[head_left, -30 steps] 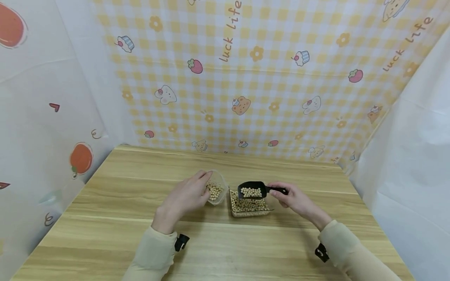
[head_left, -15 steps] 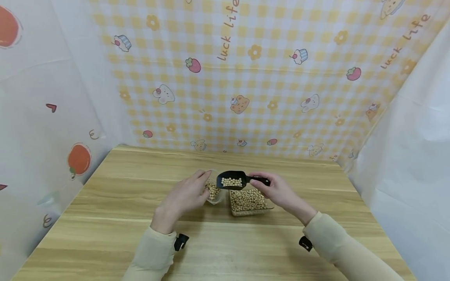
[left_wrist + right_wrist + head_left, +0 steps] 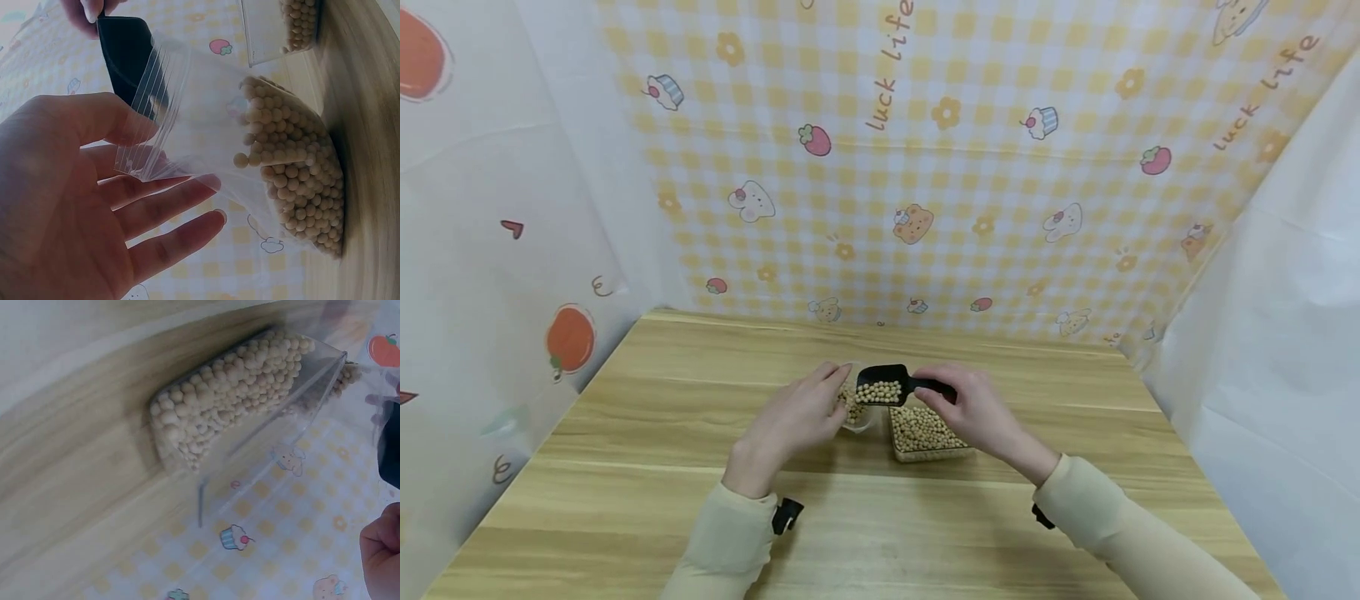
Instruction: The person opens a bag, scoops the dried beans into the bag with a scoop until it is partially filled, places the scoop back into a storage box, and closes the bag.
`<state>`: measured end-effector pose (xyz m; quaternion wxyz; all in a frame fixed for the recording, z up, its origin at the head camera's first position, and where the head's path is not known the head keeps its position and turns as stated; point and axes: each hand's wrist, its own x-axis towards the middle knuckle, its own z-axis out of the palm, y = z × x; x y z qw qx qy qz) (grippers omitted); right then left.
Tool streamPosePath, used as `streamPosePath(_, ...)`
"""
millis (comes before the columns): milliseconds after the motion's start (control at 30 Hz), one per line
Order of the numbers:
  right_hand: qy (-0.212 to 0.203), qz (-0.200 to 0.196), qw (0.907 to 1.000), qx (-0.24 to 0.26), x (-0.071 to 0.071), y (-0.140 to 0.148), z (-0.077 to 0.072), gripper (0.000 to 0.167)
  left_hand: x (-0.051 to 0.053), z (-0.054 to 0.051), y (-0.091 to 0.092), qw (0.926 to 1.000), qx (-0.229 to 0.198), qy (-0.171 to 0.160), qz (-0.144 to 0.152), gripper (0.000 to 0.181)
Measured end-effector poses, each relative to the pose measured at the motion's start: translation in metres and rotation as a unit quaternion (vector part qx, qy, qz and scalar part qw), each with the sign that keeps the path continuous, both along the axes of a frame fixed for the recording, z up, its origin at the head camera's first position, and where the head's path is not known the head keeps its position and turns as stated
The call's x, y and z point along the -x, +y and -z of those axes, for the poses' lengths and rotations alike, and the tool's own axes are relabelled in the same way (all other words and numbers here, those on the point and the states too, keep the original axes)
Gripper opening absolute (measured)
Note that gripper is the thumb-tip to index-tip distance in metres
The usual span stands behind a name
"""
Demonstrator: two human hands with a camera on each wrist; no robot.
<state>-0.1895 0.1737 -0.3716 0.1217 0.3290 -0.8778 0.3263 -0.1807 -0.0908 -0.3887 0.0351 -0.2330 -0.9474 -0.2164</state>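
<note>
My left hand (image 3: 793, 421) pinches the top edge of a clear zip bag (image 3: 206, 106), its thumb on the near side and fingers behind. Tan soybeans (image 3: 300, 181) fill the bag's lower part as it stands on the table. My right hand (image 3: 966, 408) grips the handle of a black scoop (image 3: 883, 371), which carries soybeans. The scoop hangs over the bag's mouth, and its front end shows behind the clear plastic in the left wrist view. Just right of the bag sits a clear box (image 3: 275, 434) holding more soybeans.
The box stands close against the bag on the wooden table (image 3: 880, 533). A yellow checked backdrop (image 3: 1000, 183) rises behind the table's far edge, and white sheets (image 3: 1285, 333) hang at both sides.
My right hand has carried the loaded scoop left, from above the box to over the bag's mouth. Beans have slid nearer its front lip. My left hand stays on the bag.
</note>
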Motion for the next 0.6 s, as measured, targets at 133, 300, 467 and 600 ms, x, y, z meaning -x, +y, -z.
streamPosePath(133, 0.060, -0.030, 0.9973, -0.030, -0.002, -0.003, -0.004, 0.022, 0.000, 0.000, 0.000, 1.0000, -0.001, 0.000, -0.001, 0.058)
streamPosePath(300, 0.143, -0.052, 0.9855, -0.076, -0.005, -0.008, -0.008, 0.021, 0.000, 0.001, 0.000, 1.0000, -0.002, -0.001, -0.003, 0.059)
streamPosePath(467, 0.170, -0.042, 0.9791, -0.104, -0.008, -0.009, -0.009, 0.020, 0.000, 0.000, -0.001, 1.0000, -0.001, 0.005, 0.000, 0.058)
streamPosePath(600, 0.168, -0.033, 0.9807, -0.095, -0.009, -0.003, -0.011, 0.022, 0.000, 0.000, 0.000, 1.0000, -0.001, 0.009, 0.002, 0.057)
